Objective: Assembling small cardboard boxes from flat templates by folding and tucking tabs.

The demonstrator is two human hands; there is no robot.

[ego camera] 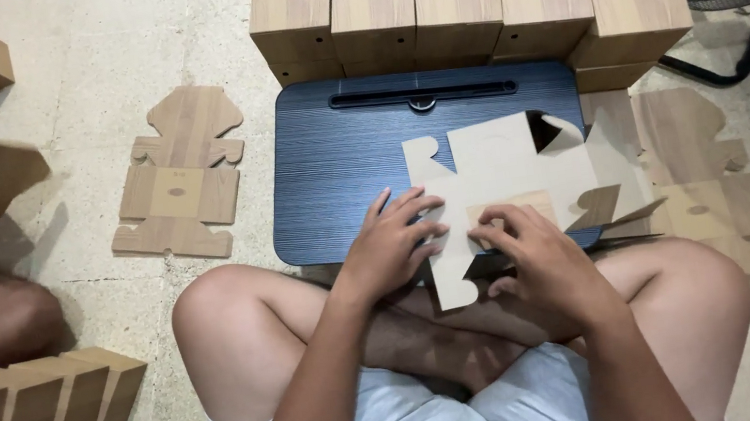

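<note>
A flat die-cut cardboard box blank (498, 179), pale grey on its upper face with wood-grain flaps folded over, lies on the near right part of a dark blue lap tray (339, 162). The tray rests on a speckled stone floor (81, 66), with a row of finished wood-grain boxes (463, 3) beyond it. The left hand (389, 243) presses the blank with fingers spread flat, while the right hand (537, 251) pinches a folded flap with curled fingers.

Left hand (389, 243), right hand (537, 251) pressed flat.
</note>
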